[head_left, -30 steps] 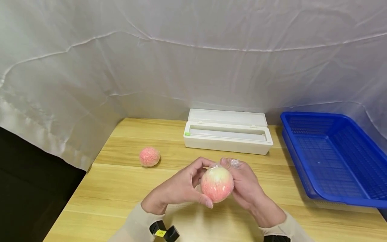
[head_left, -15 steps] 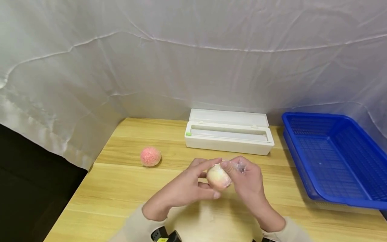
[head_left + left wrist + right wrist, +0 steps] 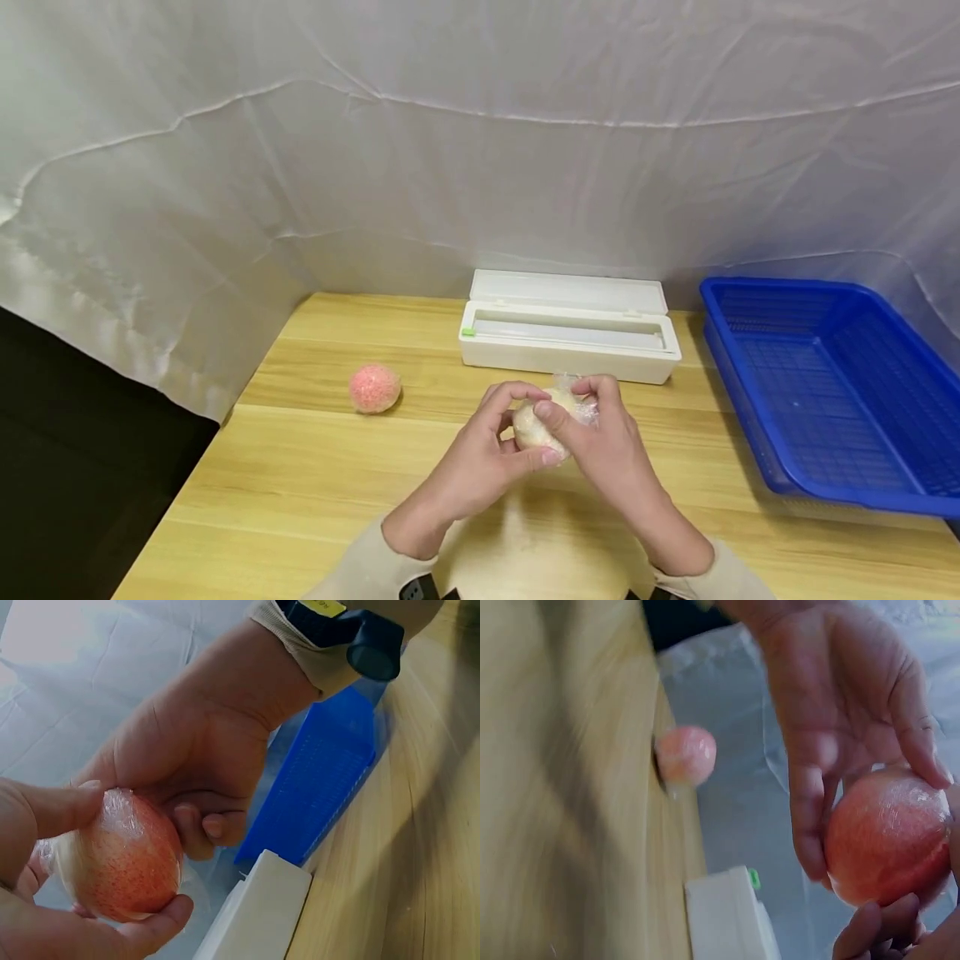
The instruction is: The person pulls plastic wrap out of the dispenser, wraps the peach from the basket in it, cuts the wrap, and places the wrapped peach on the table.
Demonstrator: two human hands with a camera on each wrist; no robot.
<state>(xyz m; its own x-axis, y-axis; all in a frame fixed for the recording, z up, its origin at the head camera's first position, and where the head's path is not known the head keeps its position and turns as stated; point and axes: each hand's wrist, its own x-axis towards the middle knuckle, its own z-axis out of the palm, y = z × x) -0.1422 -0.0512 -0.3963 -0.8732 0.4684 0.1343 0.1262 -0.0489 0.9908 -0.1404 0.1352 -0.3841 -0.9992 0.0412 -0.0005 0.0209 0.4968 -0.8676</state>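
Note:
A peach in clear cling film is held just above the table, its pale side facing up in the head view. My left hand grips it from the left, fingers and thumb curled round it. On the other side my right hand has its thumb against the peach and its fingers at the bunched film, which it pinches. The left wrist view shows the red, speckled side of the peach under shiny film. Another pink peach, seemingly film-covered too, lies on the table at left.
Behind the hands stands a white cling film box, lid up, with a roll inside and a green slider at its left end. A blue plastic basket sits at the right. Grey cloth hangs behind the wooden table.
The peach in my hands has turned from its pink side to its pale side in the head view. My right fingers have shifted over the bunched film. The other peach stays put.

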